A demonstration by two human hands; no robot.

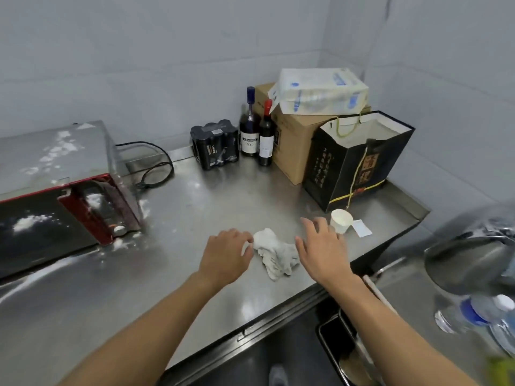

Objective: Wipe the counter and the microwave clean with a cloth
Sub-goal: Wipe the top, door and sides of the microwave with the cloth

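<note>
White powder is coating microwave and counter; wiping is looking unstarted. Cloth is lying crumpled between my hands: left hand curling at its edge, grip unclear, right hand hovering spread, holding nothing.

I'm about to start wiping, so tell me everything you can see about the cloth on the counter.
The cloth is a white, worn-looking fabric rag, crumpled into a loose lump with folds and greyish creases. It lies on the steel counter near the front edge, right of the powder-dusted microwave. The left hand curls its fingers round its left end; the right hand, fingers spread, is at its right side, contact unclear.
</note>
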